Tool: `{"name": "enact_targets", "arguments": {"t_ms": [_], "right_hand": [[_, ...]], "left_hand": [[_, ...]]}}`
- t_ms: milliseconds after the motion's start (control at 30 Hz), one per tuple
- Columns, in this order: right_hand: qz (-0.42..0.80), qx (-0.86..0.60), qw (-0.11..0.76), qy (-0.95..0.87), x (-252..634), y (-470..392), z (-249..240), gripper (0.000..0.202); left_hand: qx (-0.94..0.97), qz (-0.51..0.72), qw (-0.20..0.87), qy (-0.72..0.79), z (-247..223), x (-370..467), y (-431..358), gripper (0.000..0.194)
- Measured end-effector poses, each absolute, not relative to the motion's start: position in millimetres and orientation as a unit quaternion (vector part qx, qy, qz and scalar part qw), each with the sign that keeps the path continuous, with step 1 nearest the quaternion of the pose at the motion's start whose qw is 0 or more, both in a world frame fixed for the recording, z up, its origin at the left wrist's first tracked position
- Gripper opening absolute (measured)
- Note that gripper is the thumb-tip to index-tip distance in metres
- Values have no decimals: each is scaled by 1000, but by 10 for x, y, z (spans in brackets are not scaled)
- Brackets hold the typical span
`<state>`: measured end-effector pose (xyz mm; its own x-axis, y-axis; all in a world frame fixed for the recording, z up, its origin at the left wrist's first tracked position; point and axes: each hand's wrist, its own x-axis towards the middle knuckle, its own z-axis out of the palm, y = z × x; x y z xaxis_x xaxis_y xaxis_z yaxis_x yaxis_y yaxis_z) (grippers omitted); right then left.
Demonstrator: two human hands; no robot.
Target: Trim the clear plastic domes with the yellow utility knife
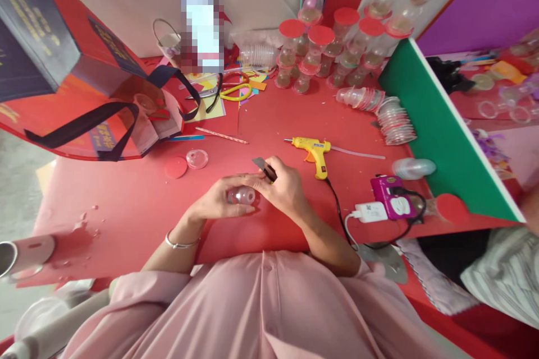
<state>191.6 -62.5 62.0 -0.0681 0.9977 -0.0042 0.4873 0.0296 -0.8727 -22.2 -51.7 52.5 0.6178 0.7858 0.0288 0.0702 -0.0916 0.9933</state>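
My left hand (219, 199) is wrapped round a small clear plastic cup (241, 196) that lies on its side just above the red table. A hole shows in the end of the cup facing right. In my right hand (284, 185) is a utility knife (266, 168), its blade pointing up and to the left. The fingers of both hands meet above the cup. Left of them lie a clear dome lid (197, 159) and a red disc (176, 166). A yellow glue gun (311, 151) with a glue stick in it rests to the right.
Hourglass-like cup pairs with red discs (321, 35) stand at the back, near stacked clear cups (396, 120). Scissors (236, 91) and a striped straw (222, 135) lie back left, beside a red bag (109, 118). A purple power adapter (392, 196) sits right, before a green divider (446, 129).
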Motion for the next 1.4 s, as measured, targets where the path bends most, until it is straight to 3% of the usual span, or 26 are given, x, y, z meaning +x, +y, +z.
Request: {"name": "enact_targets", "arguments": {"t_ms": [167, 333, 500, 700, 1000, 1300, 1400], "right_hand": [[373, -574, 367, -630, 1958, -616, 609, 43], [367, -559, 390, -633, 2027, -653, 714, 37], [406, -497, 339, -688, 2011, -720, 755, 35], [382, -494, 290, -725, 1974, -734, 744, 32], [357, -508, 243, -745, 1999, -735, 763, 32], [351, -499, 208, -765, 1989, -741, 750, 32], [355, -501, 181, -768, 1985, -733, 776, 30]], "left_hand": [[684, 332, 559, 332, 506, -221, -510, 60], [580, 357, 623, 385, 452, -241, -525, 62], [498, 382, 692, 357, 333, -267, -505, 54], [495, 376, 711, 328, 374, -305, -475, 61], [560, 372, 663, 329, 418, -311, -460, 46], [588, 342, 650, 338, 410, -347, -440, 56], [602, 342, 644, 327, 395, -345, -412, 51]]}}
